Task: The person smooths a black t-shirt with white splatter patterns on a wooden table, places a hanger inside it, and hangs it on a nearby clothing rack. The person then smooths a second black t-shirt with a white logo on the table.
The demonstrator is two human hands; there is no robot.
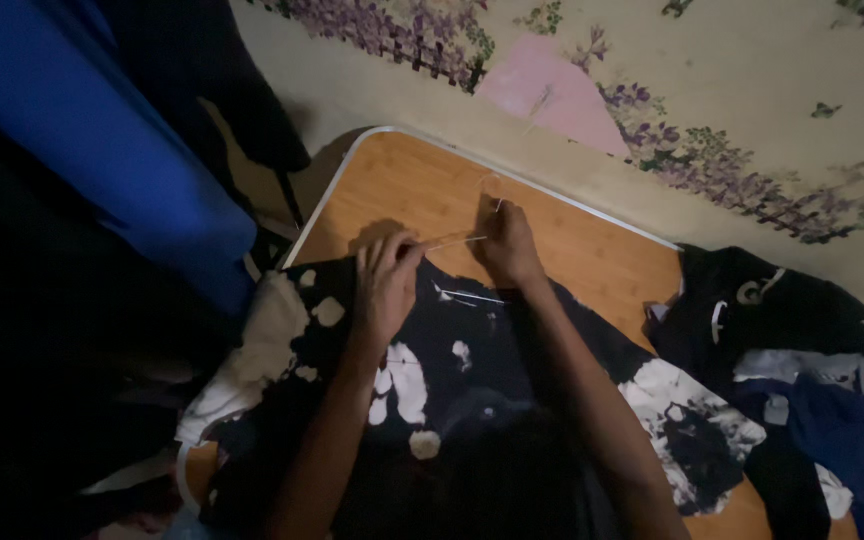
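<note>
**Ana:** Hands first: where are they, and what are they doing?

**Ben:** Both sit near the far edge of the light wooden tabletop with the white rim (592, 262). The left hand (389, 277) has its fingers curled down, pinching the collar edge of the black shirt with white bleached blotches (432, 385). The right hand (508, 243) is closed around the thin pale wire clothes hanger (472, 239), whose hook rises just beyond the knuckles toward the far edge.

**Ana:** How far along would you say the hanging is?

**Ben:** Early to middle, by my reading. One arm of the hanger runs between the two hands at the neck opening, and a pale strip shows just inside the collar. Whether that strip is the hanger's other arm or a label I cannot tell in this dim light. The shirt lies flat, spread across the tabletop from the left edge to the near right corner, so it has not been lifted.

**Ana:** Any baskets or boxes holding things?

**Ben:** None visible. A loose heap of dark and blue clothes (802, 370) lies at the right edge of the tabletop. A blue fabric (82, 120) hangs at the left, and floral wallpaper (712, 90) lies beyond the far edge.
</note>
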